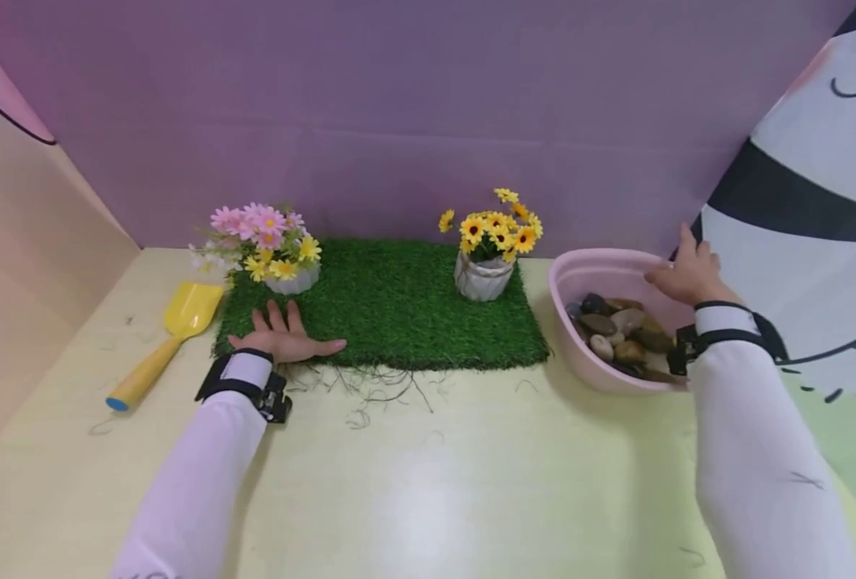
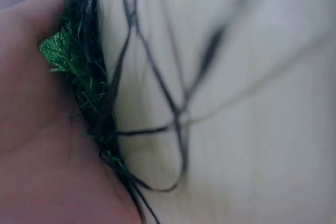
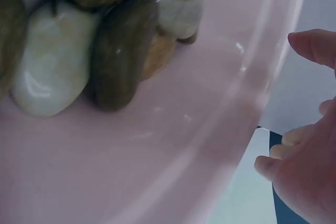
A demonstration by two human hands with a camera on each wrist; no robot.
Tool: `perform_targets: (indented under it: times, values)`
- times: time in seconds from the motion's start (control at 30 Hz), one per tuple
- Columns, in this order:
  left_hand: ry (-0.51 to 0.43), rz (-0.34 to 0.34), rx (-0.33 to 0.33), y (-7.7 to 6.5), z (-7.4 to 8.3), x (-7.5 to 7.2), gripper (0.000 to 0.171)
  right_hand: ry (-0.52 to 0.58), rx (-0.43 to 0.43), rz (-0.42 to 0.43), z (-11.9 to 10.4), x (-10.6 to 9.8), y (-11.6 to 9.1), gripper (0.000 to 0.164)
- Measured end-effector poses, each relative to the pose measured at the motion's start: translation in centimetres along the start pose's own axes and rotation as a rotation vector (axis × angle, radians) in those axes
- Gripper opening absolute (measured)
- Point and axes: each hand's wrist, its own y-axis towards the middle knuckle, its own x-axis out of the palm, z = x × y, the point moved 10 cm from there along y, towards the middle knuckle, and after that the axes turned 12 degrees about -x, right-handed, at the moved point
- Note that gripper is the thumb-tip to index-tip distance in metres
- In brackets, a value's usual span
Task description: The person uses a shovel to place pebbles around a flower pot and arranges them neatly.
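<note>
My left hand lies with fingers spread and thumb out to the side over the front left edge of a green artificial grass mat. At the right, my right hand hovers at the back right rim of a pink basin, its fingers extended. Smooth stones of several colours lie in the basin. In the right wrist view the thumb stands apart from the rim. Neither hand holds anything. Loose dark strands trail from the mat's front edge beside the left palm.
Pink and yellow artificial flowers in a white pot stand on the mat's back left. A potted bunch of yellow sunflowers stands on its right side. Left of the mat lies a yellow shovel. A purple backdrop rises behind the table.
</note>
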Motion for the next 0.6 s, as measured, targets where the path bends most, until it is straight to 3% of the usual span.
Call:
perform_targets:
  times: [0.03,0.07,0.1,0.13,0.2,0.43,0.6]
  values:
    - [-0.251,-0.072,-0.004,-0.3,-0.2,-0.1,0.121,-0.001,0.004,0.001,0.3,0.2,0.1,0.095]
    - [-0.414,-0.100,-0.011,-0.6,-0.4,-0.3,0.125,-0.005,0.001,0.003,0.5,0.4,0.2,0.095]
    - [-0.438,-0.120,-0.007,-1.0,-0.4,-0.4,0.129,-0.007,-0.004,0.001,0.6,0.6,0.3,0.095]
    - [-0.541,-0.144,-0.019,-1.4,-0.6,-0.7,0.125,-0.014,-0.012,0.000,0.5,0.6,0.4,0.096]
    - [-0.612,-0.168,-0.017,-1.9,-0.7,-1.1,0.122,-0.036,-0.028,0.000,0.4,0.7,0.7,0.095]
    - [-0.683,-0.197,-0.008,-2.5,0.4,-1.1,0.112,-0.036,-0.028,0.010,1.1,1.4,0.3,0.093]
    - [-0.751,-0.231,-0.026,-2.5,-0.5,-0.7,0.107,-0.079,-0.112,0.014,-0.3,2.6,1.3,0.088]
